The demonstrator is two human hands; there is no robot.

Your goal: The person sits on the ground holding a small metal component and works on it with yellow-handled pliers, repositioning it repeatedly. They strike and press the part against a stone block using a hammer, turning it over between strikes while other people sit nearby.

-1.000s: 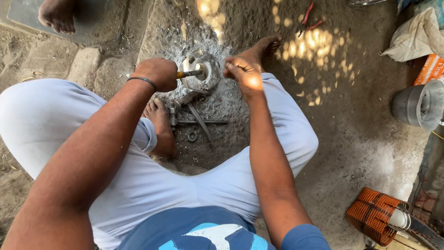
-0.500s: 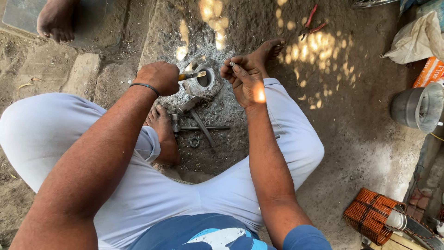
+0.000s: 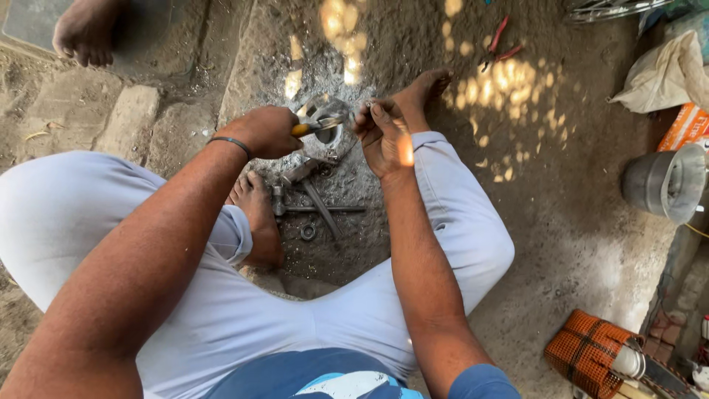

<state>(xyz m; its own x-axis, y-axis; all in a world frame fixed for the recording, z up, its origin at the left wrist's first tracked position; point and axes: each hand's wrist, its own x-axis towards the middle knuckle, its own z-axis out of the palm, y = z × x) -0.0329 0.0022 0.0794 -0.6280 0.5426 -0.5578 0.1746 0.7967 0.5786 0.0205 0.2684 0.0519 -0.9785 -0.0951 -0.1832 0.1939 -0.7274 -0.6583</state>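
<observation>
I sit on dusty ground with my knees apart. My left hand (image 3: 264, 131) is closed on a tool with a yellow handle (image 3: 303, 128), its metal tip pointing right over a round metal part (image 3: 329, 133) on the ground. My right hand (image 3: 382, 133) is raised just right of that part, fingers pinched together on something too small to make out. Between my feet lie a cross-shaped wrench (image 3: 319, 209) and a small metal ring (image 3: 307, 232).
Red-handled pliers (image 3: 499, 43) lie farther out. A grey metal bucket (image 3: 663, 183) stands at the right, an orange mesh-covered object (image 3: 591, 353) at the lower right, a white sack (image 3: 663, 72) at the upper right. Another person's bare foot (image 3: 87, 32) rests at the upper left.
My right hand has lifted slightly and drawn its fingers together near the round part. My left hand has kept the tool over the part. The view has shifted a little.
</observation>
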